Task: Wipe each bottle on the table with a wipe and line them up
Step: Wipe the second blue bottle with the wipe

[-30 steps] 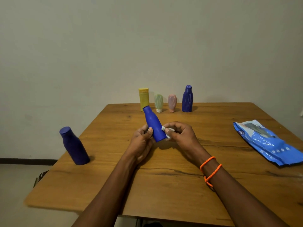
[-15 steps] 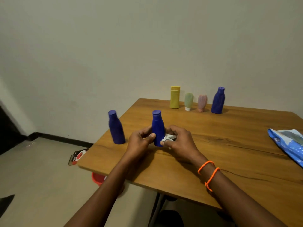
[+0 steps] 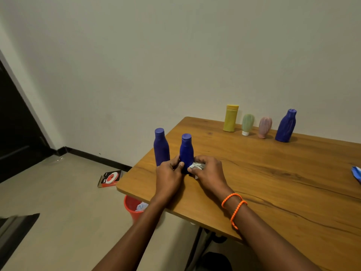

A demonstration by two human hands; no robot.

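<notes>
Wooden table [image 3: 273, 182]: grain top, its near-left corner just below the two hands.

Black door [image 3: 15, 133]: far left of the grip, dark, at the edge of view.

Left hand [image 3: 169, 178]: fingers and thumb curled round the lower body of the held blue bottle, on its left side.

Right hand [image 3: 210, 173]: fingers closed on a crumpled wipe, pressing it to the right side of the same bottle near its base. Two orange bead bracelets [image 3: 234, 207] sit on this wrist.

Held blue bottle [image 3: 186, 151]: upright, capped, base at the table top between the two hands; whether the base fully rests on the wood cannot be told, as the fingers hide it.

Second blue bottle [image 3: 161, 146]: upright, capped, just left of the grip, close beside the held one but apart from it, near the table's left edge.

Ribbed blue bottle [image 3: 285, 126]: far right of the grip, at the back edge, rightmost of a row of four.

Yellow bottle [image 3: 230, 118]: leftmost of that back row, upright.

Pink tube [image 3: 264, 127] and green tube [image 3: 247, 124]: standing on their caps between the yellow and ribbed bottles.

Red bin [image 3: 132, 207]: on the floor under the table corner, below the left forearm, with white paper inside.

Red-and-black box [image 3: 110, 178]: flat on the floor, left of the grip.

Blue packet [image 3: 356, 173]: only a corner shows, at the right edge.

Wipe [image 3: 197, 166]: white, bunched, touching the held bottle.
</notes>
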